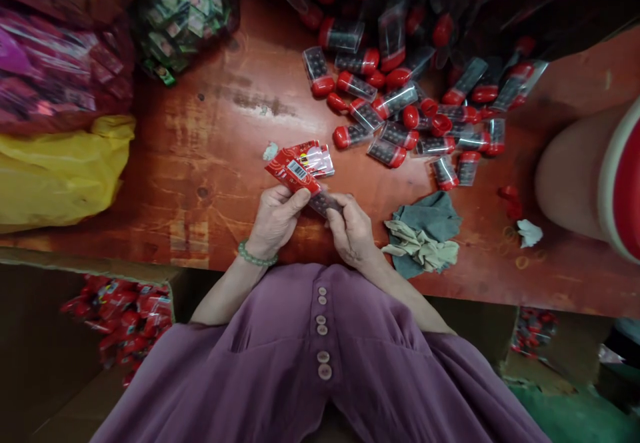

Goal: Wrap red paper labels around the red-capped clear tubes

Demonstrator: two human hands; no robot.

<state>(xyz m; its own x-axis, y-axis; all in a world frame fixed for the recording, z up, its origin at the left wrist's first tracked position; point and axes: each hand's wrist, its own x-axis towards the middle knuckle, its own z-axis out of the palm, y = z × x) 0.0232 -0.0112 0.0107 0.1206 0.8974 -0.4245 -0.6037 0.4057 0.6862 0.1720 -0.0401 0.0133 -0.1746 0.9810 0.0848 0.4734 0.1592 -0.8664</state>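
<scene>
Near the table's front edge, my left hand (278,216) pinches a red printed packet (294,169) that has a white barcode label. My right hand (351,226) grips the lower right end of a clear tube with dark balls (321,202). The tube and the packet meet at my left thumb; whether the tube is partly inside the packet I cannot tell. Just behind them a few more red and white packets (320,159) lie fanned on the table. My left wrist wears a green bead bracelet.
Many red-capped tubes (395,133) are heaped at the back right. Crumpled cloths (425,233) lie right of my right hand, and a large bucket (575,170) stands far right. Bags (65,170) fill the left side. Boxes of red packets (127,316) sit below the table edge.
</scene>
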